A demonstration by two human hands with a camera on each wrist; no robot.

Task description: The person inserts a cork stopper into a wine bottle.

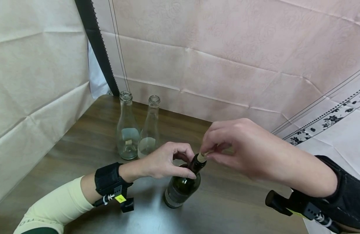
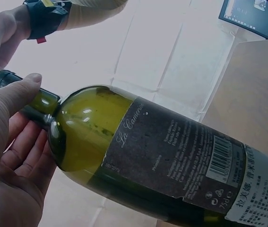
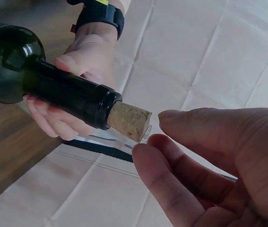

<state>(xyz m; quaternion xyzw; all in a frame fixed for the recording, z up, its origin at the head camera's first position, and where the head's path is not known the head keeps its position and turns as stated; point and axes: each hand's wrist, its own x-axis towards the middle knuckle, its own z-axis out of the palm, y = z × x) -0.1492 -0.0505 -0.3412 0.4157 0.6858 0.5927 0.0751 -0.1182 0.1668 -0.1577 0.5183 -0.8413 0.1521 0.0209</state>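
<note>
A dark green wine bottle (image 1: 184, 185) stands tilted on the table, its label (image 2: 171, 156) facing the left wrist camera. The left hand (image 1: 165, 161) grips it round the neck, thumb on the near side. A tan cork (image 3: 129, 122) sticks partway out of the bottle mouth. Beside the cork's outer end is the right hand (image 1: 241, 148); in the right wrist view its thumb stands slightly apart from the cork, and a fingertip lies close to the cork's lower edge. Whether that fingertip touches is hard to tell.
Two clear glass bottles, a left one (image 1: 127, 130) and a right one (image 1: 150, 130), stand uncorked behind the left hand. A small tan piece shows through the left one. Pale cloth (image 1: 212, 65) hangs behind the wooden table (image 1: 241, 208). A screen (image 2: 254, 16) appears in the left wrist view.
</note>
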